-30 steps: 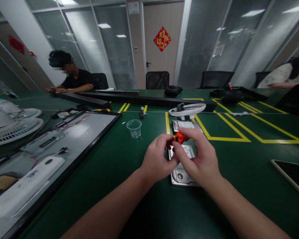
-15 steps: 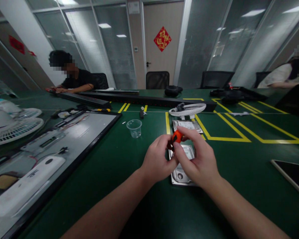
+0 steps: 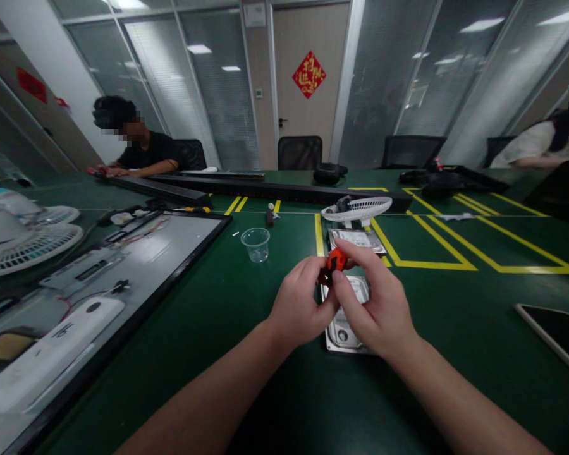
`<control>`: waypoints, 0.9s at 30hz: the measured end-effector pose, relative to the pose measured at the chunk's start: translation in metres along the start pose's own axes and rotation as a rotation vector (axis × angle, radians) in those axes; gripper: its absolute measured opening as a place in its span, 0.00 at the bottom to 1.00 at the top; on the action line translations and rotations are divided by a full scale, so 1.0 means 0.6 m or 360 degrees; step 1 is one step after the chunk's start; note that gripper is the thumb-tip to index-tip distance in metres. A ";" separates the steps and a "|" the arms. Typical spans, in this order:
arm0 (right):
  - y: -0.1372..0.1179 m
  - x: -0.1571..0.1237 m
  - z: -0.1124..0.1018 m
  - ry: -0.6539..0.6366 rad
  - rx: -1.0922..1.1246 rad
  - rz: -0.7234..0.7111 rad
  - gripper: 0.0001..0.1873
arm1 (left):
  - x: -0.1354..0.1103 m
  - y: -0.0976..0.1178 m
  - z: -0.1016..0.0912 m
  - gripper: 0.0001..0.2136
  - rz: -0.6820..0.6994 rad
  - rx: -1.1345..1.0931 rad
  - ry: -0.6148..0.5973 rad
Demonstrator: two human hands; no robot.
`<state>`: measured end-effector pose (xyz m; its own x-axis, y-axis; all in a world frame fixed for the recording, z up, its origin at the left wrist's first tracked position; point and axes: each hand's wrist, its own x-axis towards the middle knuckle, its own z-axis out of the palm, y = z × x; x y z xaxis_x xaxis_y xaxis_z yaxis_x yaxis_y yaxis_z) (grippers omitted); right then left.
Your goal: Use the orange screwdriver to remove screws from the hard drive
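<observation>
An orange-and-black screwdriver (image 3: 336, 260) stands nearly upright above a silver hard drive (image 3: 344, 335) on the green table. My right hand (image 3: 377, 294) has its thumb and fingers closed around the orange handle. Just below, my left hand (image 3: 303, 300) is pinched at the lower end of the screwdriver. The shaft and tip are mostly covered by my fingers, so I cannot tell whether the tip touches the drive. Behind my hands lies a second hard drive (image 3: 358, 239), partly hidden by my right hand.
A clear plastic cup (image 3: 256, 245) stands left of my hands. Farther left is a large flat panel (image 3: 171, 246) with a white device (image 3: 57, 354) on it. A white fan grille (image 3: 358, 207) lies behind the drives. At right rests a phone (image 3: 557, 338). Two people sit across the table.
The screwdriver handle has turned slightly, with more of its black part showing. My right fingers have shifted a little around it; my left hand stays almost in place.
</observation>
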<state>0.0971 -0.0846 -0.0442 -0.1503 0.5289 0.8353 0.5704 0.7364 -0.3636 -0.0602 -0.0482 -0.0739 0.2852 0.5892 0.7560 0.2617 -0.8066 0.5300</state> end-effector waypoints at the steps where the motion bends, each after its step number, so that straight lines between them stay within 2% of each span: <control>1: 0.001 0.000 0.000 0.0022 -0.0012 0.0001 0.28 | 0.000 0.000 0.000 0.10 0.0000 -0.0010 0.0016; 3: 0.003 0.001 0.001 0.0063 -0.0034 -0.0001 0.27 | -0.001 -0.001 0.001 0.12 -0.0011 -0.0020 0.0036; 6: 0.003 0.002 0.001 0.0086 -0.0048 -0.0016 0.25 | -0.001 -0.003 0.000 0.11 -0.0020 -0.0014 0.0016; 13: -0.001 -0.001 -0.001 -0.0004 0.0019 -0.0027 0.29 | 0.002 0.001 0.000 0.06 0.0024 -0.0013 -0.0015; 19: 0.001 0.001 0.000 0.0090 -0.0026 -0.0011 0.25 | -0.001 -0.002 0.000 0.15 0.0012 -0.0017 0.0030; 22: 0.001 0.003 0.000 0.0105 -0.0026 -0.0029 0.24 | 0.000 -0.001 0.000 0.12 0.0022 -0.0006 0.0002; 27: -0.001 0.000 -0.002 0.0022 0.0026 -0.0031 0.28 | 0.005 0.003 -0.001 0.06 0.0050 -0.0006 -0.0014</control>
<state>0.0976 -0.0858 -0.0435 -0.1502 0.5084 0.8479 0.5542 0.7535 -0.3536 -0.0595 -0.0483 -0.0706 0.3012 0.5642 0.7688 0.2488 -0.8248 0.5078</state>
